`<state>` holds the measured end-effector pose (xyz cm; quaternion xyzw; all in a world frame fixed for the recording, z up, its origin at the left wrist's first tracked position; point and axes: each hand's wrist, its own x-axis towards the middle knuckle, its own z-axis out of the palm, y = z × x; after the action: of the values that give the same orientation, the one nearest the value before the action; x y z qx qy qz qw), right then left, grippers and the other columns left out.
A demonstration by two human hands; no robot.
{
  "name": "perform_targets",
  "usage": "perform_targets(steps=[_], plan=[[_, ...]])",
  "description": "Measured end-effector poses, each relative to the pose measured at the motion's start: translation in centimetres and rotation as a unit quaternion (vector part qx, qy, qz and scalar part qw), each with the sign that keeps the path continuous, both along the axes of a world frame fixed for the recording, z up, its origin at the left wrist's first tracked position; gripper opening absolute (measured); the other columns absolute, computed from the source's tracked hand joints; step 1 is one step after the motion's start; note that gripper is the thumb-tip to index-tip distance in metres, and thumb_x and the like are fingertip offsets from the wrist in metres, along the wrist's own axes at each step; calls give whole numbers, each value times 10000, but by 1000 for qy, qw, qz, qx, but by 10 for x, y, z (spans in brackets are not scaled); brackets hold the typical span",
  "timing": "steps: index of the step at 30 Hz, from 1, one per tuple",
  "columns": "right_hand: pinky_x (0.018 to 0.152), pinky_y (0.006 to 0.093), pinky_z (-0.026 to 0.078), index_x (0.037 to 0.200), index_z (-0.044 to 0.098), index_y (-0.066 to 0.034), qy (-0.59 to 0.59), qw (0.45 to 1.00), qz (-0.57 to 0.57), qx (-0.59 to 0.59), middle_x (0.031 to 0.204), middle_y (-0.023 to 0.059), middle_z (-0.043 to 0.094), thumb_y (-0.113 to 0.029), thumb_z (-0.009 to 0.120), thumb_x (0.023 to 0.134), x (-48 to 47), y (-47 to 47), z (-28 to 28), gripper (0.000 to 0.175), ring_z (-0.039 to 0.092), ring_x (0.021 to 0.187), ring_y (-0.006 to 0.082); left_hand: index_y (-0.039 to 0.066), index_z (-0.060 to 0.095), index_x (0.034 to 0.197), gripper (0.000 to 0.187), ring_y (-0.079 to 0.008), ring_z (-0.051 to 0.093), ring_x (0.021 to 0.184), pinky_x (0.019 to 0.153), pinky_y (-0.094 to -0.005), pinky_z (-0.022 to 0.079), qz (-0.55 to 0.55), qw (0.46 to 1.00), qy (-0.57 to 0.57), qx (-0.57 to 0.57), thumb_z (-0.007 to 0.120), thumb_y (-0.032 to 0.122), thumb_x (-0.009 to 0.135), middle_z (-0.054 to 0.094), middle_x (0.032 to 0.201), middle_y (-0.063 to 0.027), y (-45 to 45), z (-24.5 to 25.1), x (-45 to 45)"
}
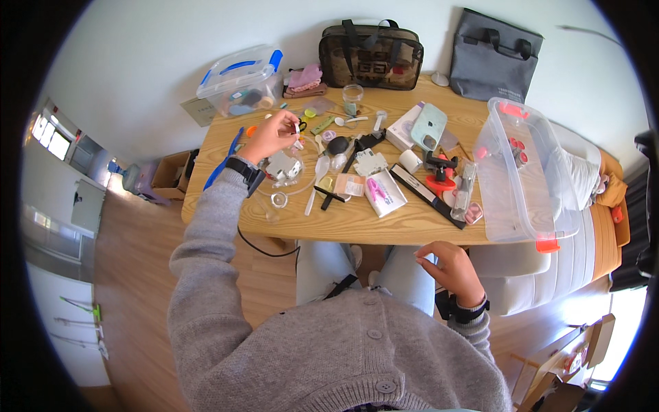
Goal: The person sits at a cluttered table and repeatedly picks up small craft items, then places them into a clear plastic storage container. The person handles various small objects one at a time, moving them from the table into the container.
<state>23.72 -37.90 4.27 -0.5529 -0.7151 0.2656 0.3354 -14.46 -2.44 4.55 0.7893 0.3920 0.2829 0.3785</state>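
My left hand (273,135) is raised over the left part of the cluttered wooden table (247,216), a small whitish object (297,127) pinched between thumb and fingertips; its kind is unclear. Below and around it lie a clear plastic packet with a white part (284,167), a blue strip-like item (225,159) and a white plastic spoon (317,177). Off the table's front edge, above my lap, my right hand (450,270) hangs with fingers loosely curled and nothing visible in it. Mid-table are a black oval item (337,146), a white box with a pink clip (378,189) and a pale green phone case (429,125).
A lidded clear bin with blue latches (239,85) stands at the back left. Behind are a see-through black bag (370,59) and a grey tote (494,56). A large clear bin (520,190) with small red-topped items occupies the right end. A black cable (265,252) hangs off the front edge.
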Motion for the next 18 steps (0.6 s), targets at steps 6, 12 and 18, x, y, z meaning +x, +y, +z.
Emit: perform_targets(steps=[6, 12, 18], plan=[[750, 396, 554, 976, 696, -38, -15, 999, 15, 32, 939, 115, 731, -118, 749, 912, -1, 11, 13, 115, 709, 867, 325, 62, 624, 1201, 343, -162, 665, 1022, 849, -306, 584, -21, 996, 43, 69, 759, 42, 886, 652, 1113, -61, -46, 34, 26], [864, 378, 572, 1057, 678, -1, -30, 997, 26, 67, 1071, 134, 735, -40, 746, 909, -3, 32, 43, 167, 722, 996, 301, 73, 677, 1241, 367, -196, 656, 1000, 858, -315, 570, -124, 970, 58, 203, 751, 33, 883, 625, 1153, -77, -101, 65, 60], [838, 345, 586, 1149, 662, 18, 70, 993, -16, 91, 1048, 138, 713, -30, 713, 931, -22, 55, 58, 229, 728, 947, 245, 67, 687, 1267, 427, -236, 645, 1007, 862, -337, 537, -148, 965, 33, 216, 774, 42, 850, 608, 1137, -98, -146, 80, 81]])
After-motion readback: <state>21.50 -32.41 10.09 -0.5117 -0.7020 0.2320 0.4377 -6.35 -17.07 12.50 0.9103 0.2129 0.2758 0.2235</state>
